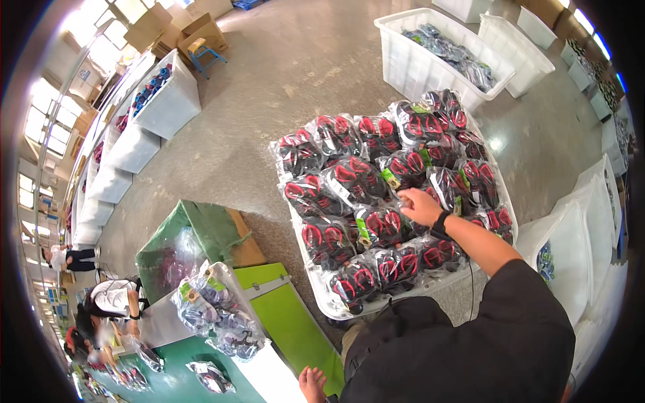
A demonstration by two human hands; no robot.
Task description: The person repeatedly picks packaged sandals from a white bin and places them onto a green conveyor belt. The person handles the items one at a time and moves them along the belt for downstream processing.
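Observation:
A white plastic bin [324,303] in front of me is heaped with clear-bagged pairs of black shoes with red trim [355,176], several with green tags. Over the middle of the heap is my right hand [420,207], its fingers curled down against the bags. What lies between those fingers, if anything, is hidden. My left hand [312,384] hangs low beside a bright green panel [285,305], fingers loosely apart and holding nothing. More bagged shoes [220,310], grey-blue ones, lie piled on the bench to the left.
At the lower left, a person in white [114,297] handles bagged items at a green-topped table [181,386]. Behind the bench stands a green-draped box [168,235]. White bins [437,57] of bagged goods line both sides. A blue stool [207,57] is farther off.

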